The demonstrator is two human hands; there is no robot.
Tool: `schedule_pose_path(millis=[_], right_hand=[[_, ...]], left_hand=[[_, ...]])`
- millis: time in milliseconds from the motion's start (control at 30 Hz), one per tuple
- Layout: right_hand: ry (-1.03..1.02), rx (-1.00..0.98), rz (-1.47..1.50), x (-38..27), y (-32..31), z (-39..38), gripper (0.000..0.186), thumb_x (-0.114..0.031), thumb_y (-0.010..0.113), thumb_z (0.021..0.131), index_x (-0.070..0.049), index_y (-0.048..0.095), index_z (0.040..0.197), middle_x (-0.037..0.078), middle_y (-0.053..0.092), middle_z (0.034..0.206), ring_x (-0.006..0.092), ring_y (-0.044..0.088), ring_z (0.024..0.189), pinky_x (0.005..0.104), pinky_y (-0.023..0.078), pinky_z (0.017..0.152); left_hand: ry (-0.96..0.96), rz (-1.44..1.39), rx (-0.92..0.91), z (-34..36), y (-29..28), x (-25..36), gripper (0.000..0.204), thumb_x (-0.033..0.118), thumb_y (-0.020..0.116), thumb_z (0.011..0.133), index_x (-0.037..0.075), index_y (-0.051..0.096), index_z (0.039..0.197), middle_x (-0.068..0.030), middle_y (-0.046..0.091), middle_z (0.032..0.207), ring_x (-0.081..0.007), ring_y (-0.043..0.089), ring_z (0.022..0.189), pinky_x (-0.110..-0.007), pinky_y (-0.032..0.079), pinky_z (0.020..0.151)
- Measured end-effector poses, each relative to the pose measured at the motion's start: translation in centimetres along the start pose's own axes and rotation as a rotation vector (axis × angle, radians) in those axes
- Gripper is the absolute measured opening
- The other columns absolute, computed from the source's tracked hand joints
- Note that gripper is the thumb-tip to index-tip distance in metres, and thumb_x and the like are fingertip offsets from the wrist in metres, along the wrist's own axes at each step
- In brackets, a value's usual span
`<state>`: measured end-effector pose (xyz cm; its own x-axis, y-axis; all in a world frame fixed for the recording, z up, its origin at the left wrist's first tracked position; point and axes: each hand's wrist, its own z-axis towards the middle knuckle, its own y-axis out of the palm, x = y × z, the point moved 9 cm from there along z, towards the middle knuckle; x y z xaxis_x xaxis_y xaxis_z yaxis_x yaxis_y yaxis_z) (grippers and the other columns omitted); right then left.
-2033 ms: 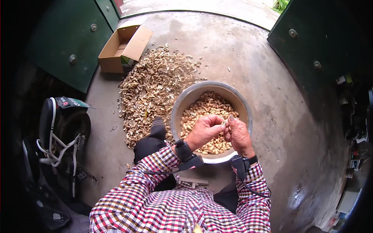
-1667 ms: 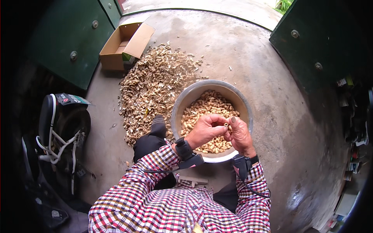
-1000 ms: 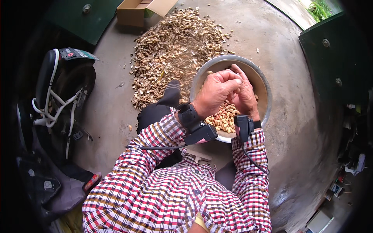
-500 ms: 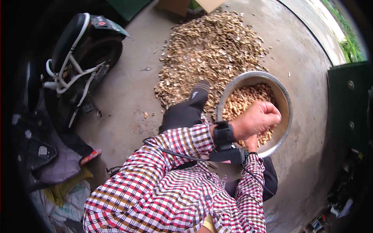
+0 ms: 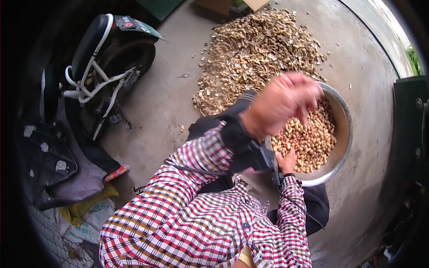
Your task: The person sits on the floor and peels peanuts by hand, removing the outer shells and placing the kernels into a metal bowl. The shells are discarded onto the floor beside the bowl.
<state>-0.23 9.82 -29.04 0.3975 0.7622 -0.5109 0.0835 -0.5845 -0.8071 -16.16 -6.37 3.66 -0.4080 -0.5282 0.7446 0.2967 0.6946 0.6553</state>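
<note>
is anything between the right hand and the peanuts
Nothing visible: the right hand extends over the near rim of the basin, right at the peanuts. The left hand, raised and blurred, hides part of the basin.

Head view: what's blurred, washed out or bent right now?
In the head view, the left hand is smeared by motion blur; the peanuts and right hand look clearer; the ground outside, upper right, is washed out; the bowl shows no strong glare; the picture's rim darkens to black.
</note>
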Motion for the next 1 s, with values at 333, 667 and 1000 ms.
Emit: schedule_pose_path(millis=[333, 667, 1000], right_hand=[[-0.043, 0.024, -0.002, 1.2, 0.5, 0.4, 0.038, -0.021, 0.063, 0.069, -0.001, 0.046, 0.097, 0.023, 0.053, 0.090, 0.0393, 0.049, 0.086, 0.0447, 0.040, 0.072], [0.125, 0.250, 0.284, 4.4, -7.9, 2.6, 0.021, -0.023, 0.052, 0.080, -0.002, 0.051, 0.085, 0.013, 0.055, 0.071, 0.0236, 0.053, 0.063, 0.0359, 0.043, 0.058], [-0.103, 0.307, 0.943, -8.8, -28.3, -1.3, 0.016, -0.022, 0.050, 0.087, -0.009, 0.045, 0.094, 0.000, 0.048, 0.064, 0.0059, 0.045, 0.049, 0.0171, 0.032, 0.040]], left_hand=[[0.094, -0.301, 0.098, 0.6, -3.8, 3.9, 0.011, 0.011, 0.049, 0.083, 0.003, 0.055, 0.085, -0.0036, 0.054, 0.068, -0.0103, 0.047, 0.055, -0.028, 0.040, 0.053], [0.041, -0.232, -0.008, 1.1, 0.8, -0.6, 0.011, 0.015, 0.053, 0.083, 0.004, 0.055, 0.084, -0.0033, 0.056, 0.067, -0.0083, 0.052, 0.052, -0.020, 0.045, 0.048], [-0.074, -0.170, 0.172, 4.3, 6.3, -13.9, 0.031, 0.036, 0.049, 0.084, 0.006, 0.054, 0.084, -0.0003, 0.051, 0.067, -0.0073, 0.048, 0.060, -0.022, 0.040, 0.054]])
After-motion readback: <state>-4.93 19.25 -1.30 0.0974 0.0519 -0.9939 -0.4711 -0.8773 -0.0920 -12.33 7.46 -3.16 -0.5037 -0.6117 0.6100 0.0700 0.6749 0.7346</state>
